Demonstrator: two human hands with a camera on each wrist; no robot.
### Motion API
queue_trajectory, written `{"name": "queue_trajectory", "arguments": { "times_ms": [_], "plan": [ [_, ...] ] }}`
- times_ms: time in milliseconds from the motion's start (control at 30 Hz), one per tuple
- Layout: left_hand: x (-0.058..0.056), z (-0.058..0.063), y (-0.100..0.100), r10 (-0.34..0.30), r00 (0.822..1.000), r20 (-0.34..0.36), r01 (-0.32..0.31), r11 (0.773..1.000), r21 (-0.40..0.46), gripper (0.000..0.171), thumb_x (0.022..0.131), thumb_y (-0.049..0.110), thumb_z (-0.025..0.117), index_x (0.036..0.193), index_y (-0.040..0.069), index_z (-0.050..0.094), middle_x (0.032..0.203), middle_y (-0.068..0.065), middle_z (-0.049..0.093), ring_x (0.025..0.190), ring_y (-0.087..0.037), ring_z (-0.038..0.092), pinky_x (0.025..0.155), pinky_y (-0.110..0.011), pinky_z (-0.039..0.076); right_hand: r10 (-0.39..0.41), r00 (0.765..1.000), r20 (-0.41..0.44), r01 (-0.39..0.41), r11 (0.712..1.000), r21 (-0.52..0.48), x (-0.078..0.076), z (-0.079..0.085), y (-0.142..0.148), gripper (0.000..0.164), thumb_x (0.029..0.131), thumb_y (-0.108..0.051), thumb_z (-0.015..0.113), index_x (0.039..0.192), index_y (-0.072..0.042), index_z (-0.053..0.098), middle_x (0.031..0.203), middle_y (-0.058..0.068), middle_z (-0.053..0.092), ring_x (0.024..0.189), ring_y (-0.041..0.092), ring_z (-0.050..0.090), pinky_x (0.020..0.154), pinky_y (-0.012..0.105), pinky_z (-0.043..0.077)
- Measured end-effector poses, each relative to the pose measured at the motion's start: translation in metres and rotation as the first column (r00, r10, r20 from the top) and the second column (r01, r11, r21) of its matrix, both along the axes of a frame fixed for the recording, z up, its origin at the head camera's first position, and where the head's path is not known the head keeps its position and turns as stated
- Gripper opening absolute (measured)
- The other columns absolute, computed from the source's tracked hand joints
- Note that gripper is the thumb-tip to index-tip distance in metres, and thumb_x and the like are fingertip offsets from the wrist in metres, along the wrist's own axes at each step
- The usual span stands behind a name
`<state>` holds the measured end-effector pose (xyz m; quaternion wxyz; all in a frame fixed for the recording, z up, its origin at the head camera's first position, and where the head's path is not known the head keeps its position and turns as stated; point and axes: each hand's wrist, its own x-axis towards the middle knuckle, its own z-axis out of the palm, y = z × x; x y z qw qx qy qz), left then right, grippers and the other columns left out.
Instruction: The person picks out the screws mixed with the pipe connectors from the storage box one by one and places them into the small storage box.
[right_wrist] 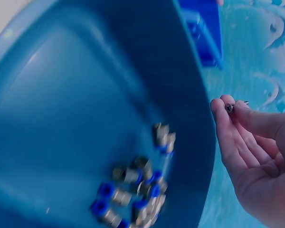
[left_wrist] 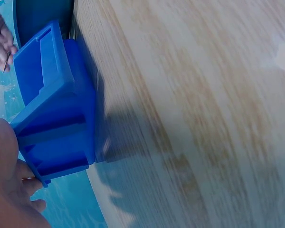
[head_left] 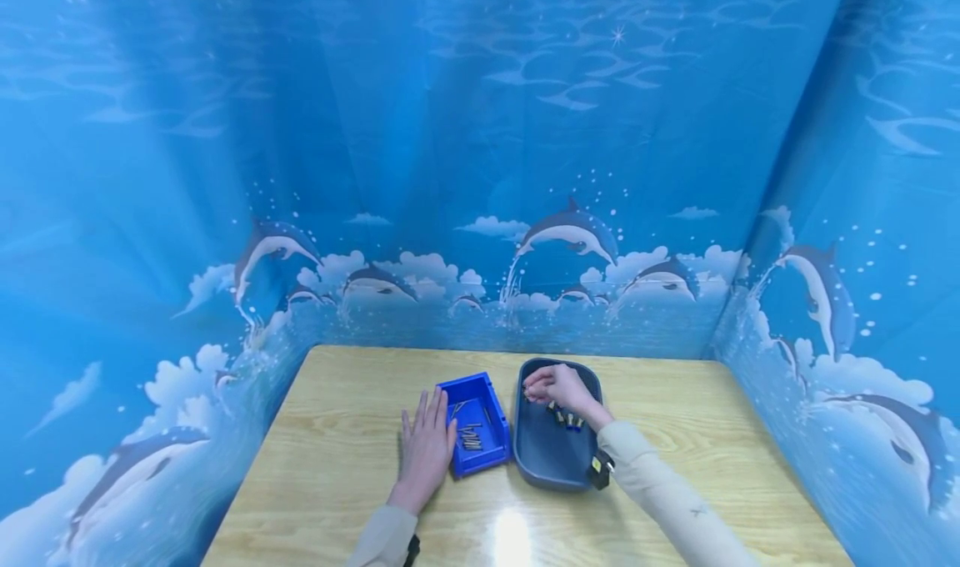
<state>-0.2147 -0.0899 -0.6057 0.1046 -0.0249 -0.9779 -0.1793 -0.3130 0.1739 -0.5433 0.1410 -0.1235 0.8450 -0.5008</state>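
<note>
My right hand [head_left: 558, 386] is over the far part of a dark oval basin [head_left: 543, 459]. In the right wrist view its thumb and fingers pinch a small metal screw [right_wrist: 229, 108], cross-slotted head showing. Beneath lie several metal fittings with blue ends [right_wrist: 128, 190], heaped in the basin. My left hand [head_left: 427, 450] lies along the left side of a blue plastic bin [head_left: 498, 417], fingers straight and touching it, thumb at its rim. Several screws [head_left: 471, 438] lie inside that bin, some side by side near its front.
Bin and basin stand side by side on a wood-grain table [head_left: 337, 434], almost touching. A blue curtain printed with dolphins [head_left: 420, 217] encloses the table's back and sides. Light glares off the table's front [head_left: 512, 538].
</note>
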Motion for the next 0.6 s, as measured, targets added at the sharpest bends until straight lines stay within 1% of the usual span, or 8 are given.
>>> {"name": "queue_trajectory", "arguments": {
  "times_ms": [133,300,367,433,467,500,533,600],
  "plan": [
    [-0.001,0.0,-0.001,-0.004,1.0,-0.016,0.004,1.0,0.006,0.06,0.106,0.034,0.049,0.158,0.006,0.034,0.165,-0.011,0.03,0.154,-0.035,0.019,0.121,-0.067,0.016,0.02,1.0,-0.022,-0.02,1.0,-0.018,0.003,0.005,-0.021,0.016,0.094,-0.001,0.069,0.107,0.008,0.072,0.092,0.018,0.077,0.087,0.038,0.075,0.079,0.052,0.062],
    [-0.001,0.001,-0.001,-0.009,1.0,-0.012,0.01,1.0,0.024,0.06,0.107,0.034,0.048,0.158,0.006,0.034,0.165,-0.012,0.03,0.154,-0.036,0.018,0.121,-0.067,0.015,0.064,0.996,-0.063,-0.065,0.998,-0.016,0.005,0.005,-0.052,0.017,0.091,-0.001,0.073,0.106,0.008,0.073,0.088,0.016,0.077,0.081,0.032,0.076,0.076,0.047,0.063],
    [-0.001,0.002,-0.001,-0.013,1.0,-0.009,0.014,1.0,0.025,0.06,0.107,0.035,0.047,0.158,0.006,0.033,0.165,-0.012,0.029,0.154,-0.035,0.017,0.121,-0.067,0.015,0.084,0.993,-0.087,-0.084,0.996,0.002,0.007,0.005,-0.064,0.016,0.09,0.0,0.074,0.104,0.009,0.074,0.086,0.015,0.077,0.078,0.029,0.076,0.074,0.043,0.064],
    [-0.001,0.001,-0.001,-0.016,1.0,-0.01,0.016,1.0,0.025,0.06,0.107,0.035,0.047,0.158,0.005,0.033,0.165,-0.011,0.029,0.154,-0.035,0.017,0.121,-0.067,0.014,0.114,0.983,-0.142,-0.106,0.992,0.063,0.008,0.004,-0.076,0.012,0.088,0.001,0.075,0.099,0.006,0.076,0.085,0.013,0.077,0.077,0.024,0.075,0.073,0.036,0.064],
    [-0.002,0.001,0.0,-0.017,1.0,-0.01,0.017,1.0,0.02,0.06,0.107,0.035,0.047,0.158,0.005,0.033,0.165,-0.011,0.029,0.154,-0.035,0.017,0.121,-0.067,0.014,0.139,0.972,-0.188,-0.12,0.987,0.11,0.008,0.003,-0.081,0.01,0.087,0.001,0.076,0.097,0.004,0.077,0.085,0.011,0.077,0.076,0.02,0.075,0.072,0.032,0.063],
    [-0.002,0.0,0.0,-0.018,1.0,-0.013,0.018,1.0,0.018,0.06,0.107,0.035,0.047,0.158,0.005,0.033,0.165,-0.011,0.029,0.154,-0.035,0.017,0.121,-0.067,0.015,0.169,0.954,-0.248,-0.128,0.977,0.173,0.009,0.001,-0.086,0.007,0.086,0.0,0.077,0.093,0.001,0.078,0.083,0.008,0.077,0.074,0.017,0.074,0.07,0.028,0.062],
    [-0.002,-0.001,0.0,-0.018,1.0,-0.018,0.019,1.0,0.015,0.06,0.107,0.034,0.048,0.157,0.005,0.034,0.165,-0.011,0.029,0.154,-0.035,0.018,0.121,-0.068,0.015,0.202,0.93,-0.308,-0.132,0.963,0.235,0.01,-0.001,-0.09,0.006,0.084,-0.001,0.079,0.09,-0.001,0.079,0.082,0.007,0.077,0.073,0.016,0.073,0.069,0.025,0.06],
    [-0.002,-0.002,0.0,-0.021,0.999,-0.03,0.021,1.0,0.007,0.059,0.107,0.034,0.049,0.157,0.005,0.035,0.165,-0.011,0.03,0.154,-0.036,0.02,0.12,-0.068,0.016,0.268,0.869,-0.415,-0.113,0.926,0.36,0.011,-0.007,-0.098,0.006,0.082,-0.002,0.081,0.085,-0.007,0.079,0.079,0.002,0.077,0.073,0.013,0.072,0.068,0.023,0.058]
  ]
}}
